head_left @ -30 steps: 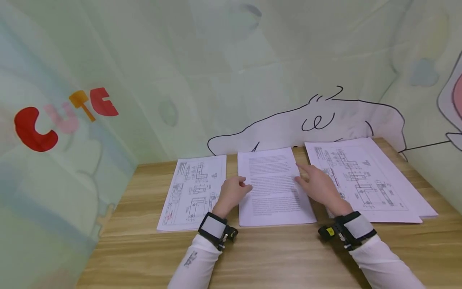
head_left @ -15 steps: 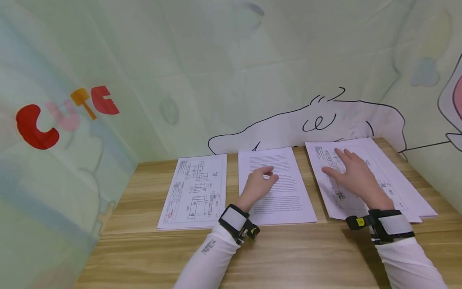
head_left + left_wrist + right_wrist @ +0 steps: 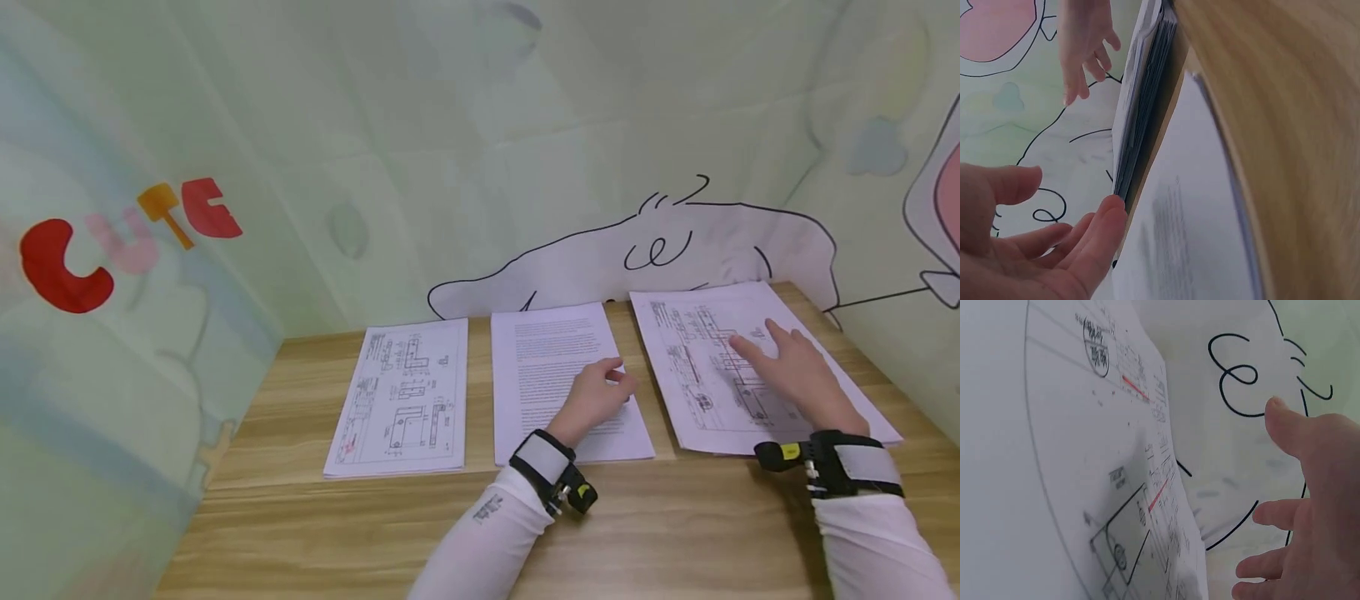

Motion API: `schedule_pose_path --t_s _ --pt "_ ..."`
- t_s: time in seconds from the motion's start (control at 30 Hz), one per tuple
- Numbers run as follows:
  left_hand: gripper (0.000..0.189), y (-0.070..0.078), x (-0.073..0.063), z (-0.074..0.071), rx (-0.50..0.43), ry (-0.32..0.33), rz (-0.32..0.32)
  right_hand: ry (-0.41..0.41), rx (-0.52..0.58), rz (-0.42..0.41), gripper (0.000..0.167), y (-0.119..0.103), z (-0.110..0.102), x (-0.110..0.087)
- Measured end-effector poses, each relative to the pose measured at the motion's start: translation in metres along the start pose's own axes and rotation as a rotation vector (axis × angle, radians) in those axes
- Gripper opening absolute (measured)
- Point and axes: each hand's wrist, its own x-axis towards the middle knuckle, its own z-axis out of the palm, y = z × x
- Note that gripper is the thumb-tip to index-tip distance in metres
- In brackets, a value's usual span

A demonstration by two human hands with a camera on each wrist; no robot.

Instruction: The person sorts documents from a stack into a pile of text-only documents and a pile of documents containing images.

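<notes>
Three paper stacks lie in a row on the wooden table. My left hand [image 3: 596, 396] hovers over the right side of the middle stack of printed text [image 3: 543, 342], holding nothing. Its fingers are loosely bent with the thumb apart in the left wrist view. Over the right stack of technical drawings [image 3: 690, 417] is my right hand [image 3: 806, 379], fingers spread and nothing held. In the right wrist view that hand stands above the top drawing [image 3: 1085, 456], apart from its surface. Red lines mark this drawing. The left stack [image 3: 405, 400] also shows a technical drawing.
The wooden table [image 3: 300, 525] reaches back to a printed cloth backdrop [image 3: 375, 167] with cartoon outlines and coloured letters. Narrow strips of table separate the stacks. The right stack is thick, its layered edges [image 3: 1144, 112] showing in the left wrist view.
Both hands have moved right. The left went from the middle stack's left edge across to its right side; the right left that stack's right edge for the right stack. The sheets' slight misalignment at right looks reduced.
</notes>
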Motion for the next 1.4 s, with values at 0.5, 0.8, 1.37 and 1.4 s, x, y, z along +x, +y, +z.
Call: schedule_pose_path --t_s 0.5,0.8,1.37,1.4 --pt "0.042 0.003 0.01 0.051 -0.452 -0.045 -0.184 -0.111 0.033 0.1 0.092 0.016 -0.001 0.006" --pt "0.016 0.003 0.01 0.061 -0.41 0.011 -0.171 -0.134 0.031 0.092 0.098 0.002 0.002 0.007" --pt "0.031 -0.002 0.012 0.056 -0.52 0.133 -0.168 -0.133 0.095 0.097 0.093 -0.017 0.001 0.005" --pt "0.031 -0.003 0.012 0.052 -0.522 0.123 -0.164 -0.133 0.126 0.098 0.091 -0.019 -0.001 0.005"
